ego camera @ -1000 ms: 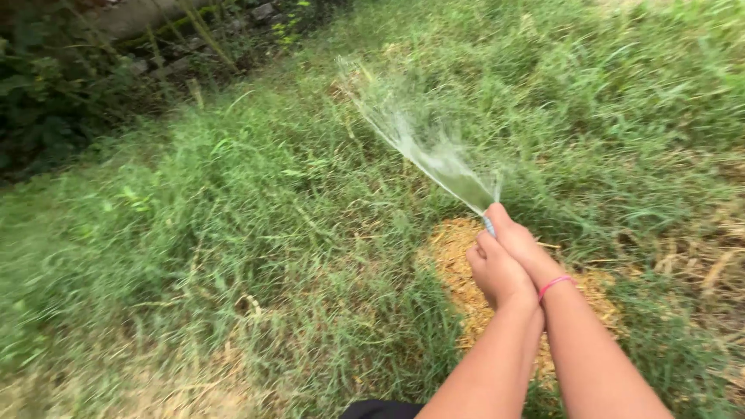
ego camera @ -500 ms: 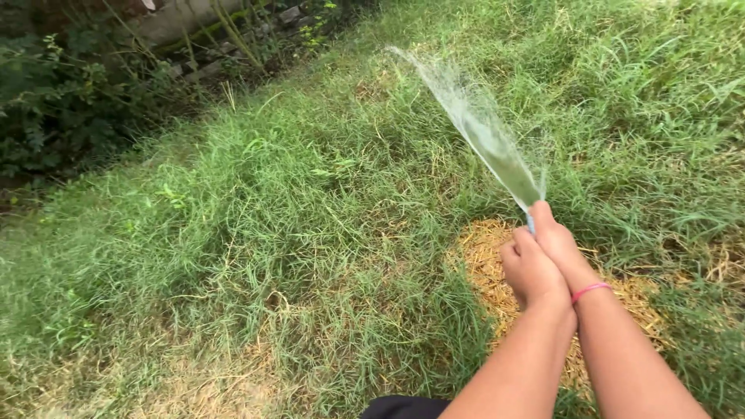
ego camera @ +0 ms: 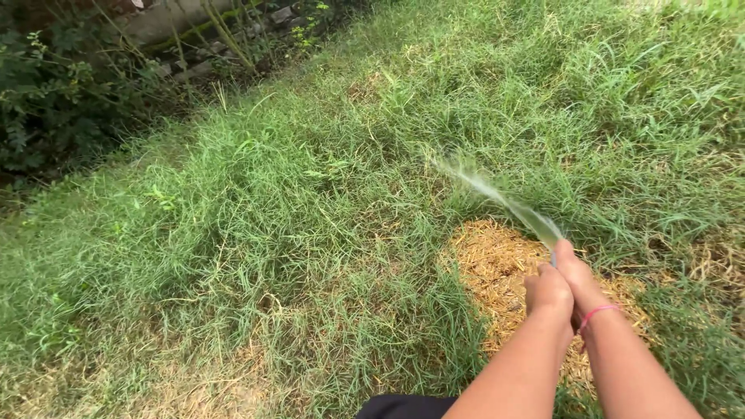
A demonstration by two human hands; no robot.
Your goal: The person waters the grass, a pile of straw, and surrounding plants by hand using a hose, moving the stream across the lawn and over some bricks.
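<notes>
Our left hand (ego camera: 548,291) and right hand (ego camera: 576,273) clasp together around a pale blue hose nozzle (ego camera: 553,257), thin water jet (ego camera: 497,192) spraying long green grass (ego camera: 310,209); watering underway, dry straw patch (ego camera: 489,260) below.

We counted two hands, the left hand (ego camera: 548,292) and the right hand (ego camera: 576,273), pressed together side by side. We counted one pink wristband (ego camera: 598,313), on the right wrist. We found one blue hose tip (ego camera: 553,258), barely showing between the hands, and one spray of water (ego camera: 504,203) leaving it. We saw one patch of dry yellow straw (ego camera: 497,264) in the grass (ego camera: 295,217), and one low stone wall (ego camera: 167,23) at the top left.
</notes>
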